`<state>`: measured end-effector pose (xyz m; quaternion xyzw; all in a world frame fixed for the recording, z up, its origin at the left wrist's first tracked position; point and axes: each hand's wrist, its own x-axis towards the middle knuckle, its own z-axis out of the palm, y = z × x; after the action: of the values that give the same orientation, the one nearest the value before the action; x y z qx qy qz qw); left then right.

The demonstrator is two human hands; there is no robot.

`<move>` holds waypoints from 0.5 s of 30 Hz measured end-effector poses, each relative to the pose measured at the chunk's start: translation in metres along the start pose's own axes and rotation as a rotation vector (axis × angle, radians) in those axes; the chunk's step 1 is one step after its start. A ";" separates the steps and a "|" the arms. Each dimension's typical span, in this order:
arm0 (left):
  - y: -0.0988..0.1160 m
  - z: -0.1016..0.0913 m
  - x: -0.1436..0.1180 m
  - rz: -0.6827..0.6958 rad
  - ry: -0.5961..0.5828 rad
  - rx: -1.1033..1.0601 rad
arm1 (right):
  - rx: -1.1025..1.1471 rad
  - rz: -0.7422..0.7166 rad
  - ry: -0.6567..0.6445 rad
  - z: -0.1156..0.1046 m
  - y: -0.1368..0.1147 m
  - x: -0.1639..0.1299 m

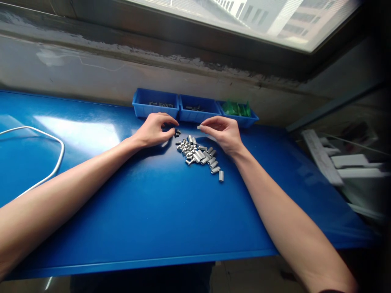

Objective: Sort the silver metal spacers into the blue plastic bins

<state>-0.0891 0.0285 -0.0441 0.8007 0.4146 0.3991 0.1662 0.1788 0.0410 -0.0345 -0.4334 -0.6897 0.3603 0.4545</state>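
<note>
On the blue table, the right hand is pinching one small metal sleeve between its fingertips, while the left hand, fingers curled together, is resting beside two dark pieces. Most of the sleeve pile is lying unsorted; the three bins are holding little.

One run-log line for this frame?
left hand: by dark small parts | right hand: pinching silver sleeve | sleeve pile: between hands | bins: behind
</note>
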 end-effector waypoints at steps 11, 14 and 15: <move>-0.001 -0.001 0.000 0.001 -0.001 0.017 | 0.119 -0.013 0.204 0.012 0.005 0.020; 0.000 -0.001 0.000 0.003 -0.015 0.018 | 0.128 -0.037 0.188 0.013 0.009 0.022; 0.000 -0.001 0.000 0.005 -0.018 0.015 | 0.134 -0.048 0.177 0.013 0.010 0.022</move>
<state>-0.0903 0.0285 -0.0438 0.8066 0.4141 0.3891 0.1630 0.1644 0.0640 -0.0412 -0.4156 -0.6313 0.3551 0.5501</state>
